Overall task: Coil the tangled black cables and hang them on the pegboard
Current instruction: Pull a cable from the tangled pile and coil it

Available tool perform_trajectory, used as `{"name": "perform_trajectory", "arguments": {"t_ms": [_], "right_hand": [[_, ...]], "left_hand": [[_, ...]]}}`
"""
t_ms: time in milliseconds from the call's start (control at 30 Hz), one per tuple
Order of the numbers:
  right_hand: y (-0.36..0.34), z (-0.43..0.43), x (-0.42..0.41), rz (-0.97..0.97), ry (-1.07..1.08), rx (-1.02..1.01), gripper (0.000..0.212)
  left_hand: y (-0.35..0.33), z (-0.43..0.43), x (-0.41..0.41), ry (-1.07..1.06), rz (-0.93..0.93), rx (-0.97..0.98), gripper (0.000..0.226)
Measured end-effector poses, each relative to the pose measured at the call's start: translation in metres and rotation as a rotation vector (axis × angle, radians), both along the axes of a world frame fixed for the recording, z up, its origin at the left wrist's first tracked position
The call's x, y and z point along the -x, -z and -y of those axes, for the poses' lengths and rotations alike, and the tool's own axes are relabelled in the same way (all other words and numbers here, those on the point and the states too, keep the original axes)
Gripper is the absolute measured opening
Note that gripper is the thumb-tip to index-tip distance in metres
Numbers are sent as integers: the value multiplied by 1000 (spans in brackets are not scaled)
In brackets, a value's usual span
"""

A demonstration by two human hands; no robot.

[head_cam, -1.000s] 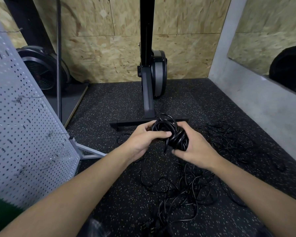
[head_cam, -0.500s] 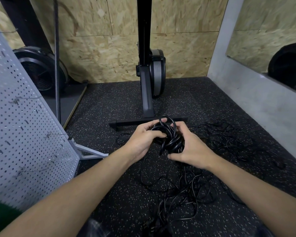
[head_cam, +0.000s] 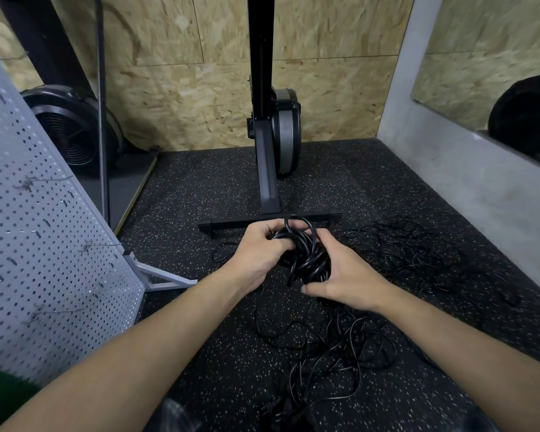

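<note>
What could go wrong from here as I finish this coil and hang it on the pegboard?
The coil is gripped by the left hand and right hand with no tie visible, so loops may spring apart when one hand lets go.
Loose cables lie tangled on the floor just below; a strand joined to the coil could snag and drag the pile.
The pegboard hooks look thin; a bulky coil might slide off.
</note>
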State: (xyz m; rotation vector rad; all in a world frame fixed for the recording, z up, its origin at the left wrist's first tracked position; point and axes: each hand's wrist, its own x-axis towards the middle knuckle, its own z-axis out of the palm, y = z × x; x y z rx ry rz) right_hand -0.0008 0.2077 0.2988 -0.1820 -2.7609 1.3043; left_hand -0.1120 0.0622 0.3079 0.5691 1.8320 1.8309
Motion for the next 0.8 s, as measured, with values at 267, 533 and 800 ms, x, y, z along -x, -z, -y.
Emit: {"name": "perform_trajectory", "arguments": {"t_ms": [267,533,800], "right_hand": [[2,-12,-2,49,-10,110,83],[-4,-21,-5,111,-33,178,77],[-6,-18,-7,71,-45,191,80]], "left_hand": [[-1,6,2,29,-27,80,31],[-10,29,9,424,-89,143,64],[-8,30,12,300,-297,175,42]]}}
